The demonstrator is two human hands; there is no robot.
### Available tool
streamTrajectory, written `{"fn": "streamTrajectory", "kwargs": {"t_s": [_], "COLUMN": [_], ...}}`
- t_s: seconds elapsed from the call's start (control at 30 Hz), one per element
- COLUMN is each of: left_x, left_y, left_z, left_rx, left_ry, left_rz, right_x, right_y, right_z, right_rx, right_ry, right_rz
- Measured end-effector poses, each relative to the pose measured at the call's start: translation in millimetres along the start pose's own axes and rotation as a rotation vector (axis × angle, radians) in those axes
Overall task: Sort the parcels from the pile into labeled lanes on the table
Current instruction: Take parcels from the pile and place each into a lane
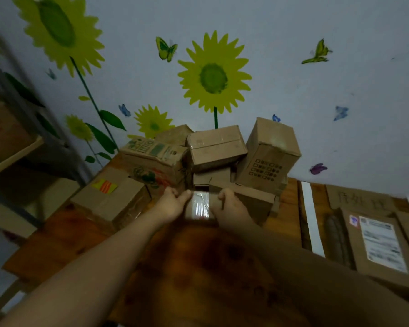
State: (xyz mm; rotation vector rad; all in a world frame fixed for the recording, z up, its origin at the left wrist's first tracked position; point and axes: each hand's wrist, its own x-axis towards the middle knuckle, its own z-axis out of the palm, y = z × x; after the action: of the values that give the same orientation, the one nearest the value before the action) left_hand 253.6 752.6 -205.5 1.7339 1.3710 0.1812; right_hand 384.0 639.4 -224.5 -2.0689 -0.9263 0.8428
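You've got the small taped parcel [197, 205] held between both hands, left hand [172, 204] and right hand [232, 208] each gripping an end, right at the front foot of the pile [216, 147]. That looks like the pick step. Next you'll need to check which lane it belongs to and carry it right of the pile. The count: one parcel in hand, seven boxes I can make out in the pile, and right of the pile on the bench [57, 237], one white strip [312, 220], one handwritten card [361, 197] and one labelled parcel [378, 244] lying flat.
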Motion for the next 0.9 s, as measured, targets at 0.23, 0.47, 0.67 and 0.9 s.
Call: {"fn": "streamTrajectory", "kwargs": {"t_s": [0.23,0.47,0.67,0.9], "left_x": [-38,-64,-99,-160], "left_y": [-51,-74,-46,2], "left_z": [2,2,-2,38], "left_rx": [-0.272,-0.569,-0.655,-0.529], "left_ry": [-0.326,-0.280,-0.345,-0.483], "left_rz": [-0.185,0.111,0.266,0.353], "right_x": [-53,-98,-138,-210], "right_y": [6,5,-1,30], "right_z": [37,56,16,-47], "right_rx": [0.233,0.226,0.214,0.335], "right_ry": [-0.081,0.237,0.351,0.355], "right_rz": [0.288,0.106,-0.026,-0.083]}}
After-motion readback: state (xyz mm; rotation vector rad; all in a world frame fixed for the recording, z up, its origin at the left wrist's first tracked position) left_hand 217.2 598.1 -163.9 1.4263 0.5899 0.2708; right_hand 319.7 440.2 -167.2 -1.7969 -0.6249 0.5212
